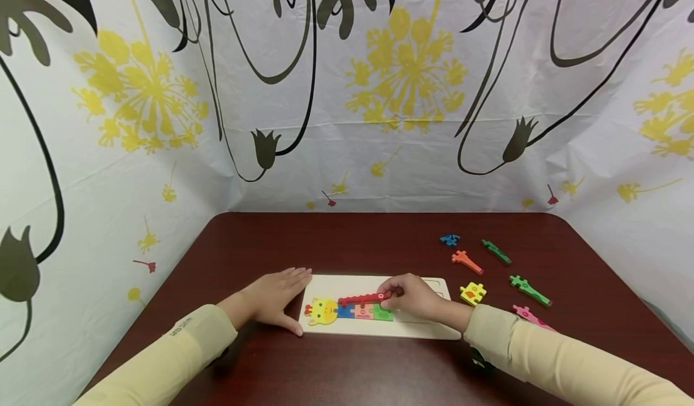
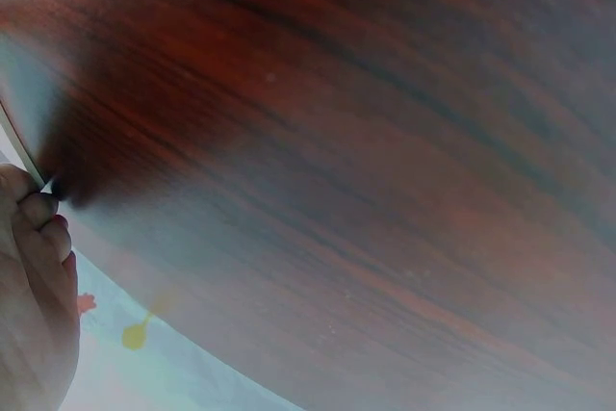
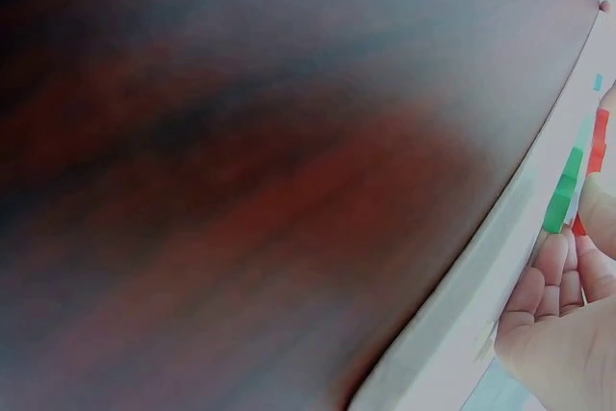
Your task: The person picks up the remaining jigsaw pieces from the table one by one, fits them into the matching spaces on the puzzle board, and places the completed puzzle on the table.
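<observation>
A pale wooden puzzle board (image 1: 347, 284) lies on the table. On its left part is a yellow giraffe head piece (image 1: 322, 311), followed in a row by a blue piece (image 1: 344, 311), a pink piece (image 1: 363, 312) and a green piece (image 1: 382, 313). My right hand (image 1: 412, 296) pinches the end of a long red puzzle piece (image 1: 359, 299) along the row's upper side. In the right wrist view the red piece (image 3: 598, 141) shows beside the green one. At the board's left edge my left hand (image 1: 279, 300) rests with straight fingers, thumb spread toward the near corner.
Loose puzzle pieces lie right of the board: a blue one (image 1: 450, 240), an orange one (image 1: 467, 262), a yellow one (image 1: 473, 294), a dark green one (image 1: 496, 252), a green one (image 1: 530, 290) and a pink one (image 1: 531, 317). A patterned white cloth (image 1: 325, 177) stands behind the dark table (image 1: 303, 379).
</observation>
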`<control>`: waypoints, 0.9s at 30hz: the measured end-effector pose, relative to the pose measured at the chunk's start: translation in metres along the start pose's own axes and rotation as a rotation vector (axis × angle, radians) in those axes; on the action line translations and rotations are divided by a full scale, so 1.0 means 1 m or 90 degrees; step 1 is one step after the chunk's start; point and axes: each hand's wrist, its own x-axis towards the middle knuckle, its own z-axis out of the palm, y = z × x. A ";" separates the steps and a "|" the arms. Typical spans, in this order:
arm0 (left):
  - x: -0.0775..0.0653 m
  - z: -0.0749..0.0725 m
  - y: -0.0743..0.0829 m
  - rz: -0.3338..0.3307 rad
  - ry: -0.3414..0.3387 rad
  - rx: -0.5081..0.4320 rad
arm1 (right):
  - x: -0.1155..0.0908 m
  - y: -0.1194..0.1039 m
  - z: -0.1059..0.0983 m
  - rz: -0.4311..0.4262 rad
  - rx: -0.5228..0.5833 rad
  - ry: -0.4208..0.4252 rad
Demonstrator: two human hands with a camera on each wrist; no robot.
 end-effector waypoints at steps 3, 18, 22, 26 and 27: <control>0.000 0.000 0.000 0.000 0.002 0.003 | 0.000 0.000 0.000 -0.001 0.002 -0.002; 0.000 -0.002 0.002 -0.011 -0.006 -0.001 | 0.001 0.000 0.002 0.001 -0.004 -0.010; 0.000 -0.002 0.002 -0.010 -0.003 -0.005 | 0.000 0.001 0.002 0.003 -0.004 -0.008; 0.000 -0.001 0.002 -0.009 -0.001 -0.004 | 0.000 0.000 0.002 0.004 0.000 -0.012; 0.000 -0.001 0.002 -0.009 -0.001 -0.003 | 0.000 0.000 0.002 0.004 0.000 -0.013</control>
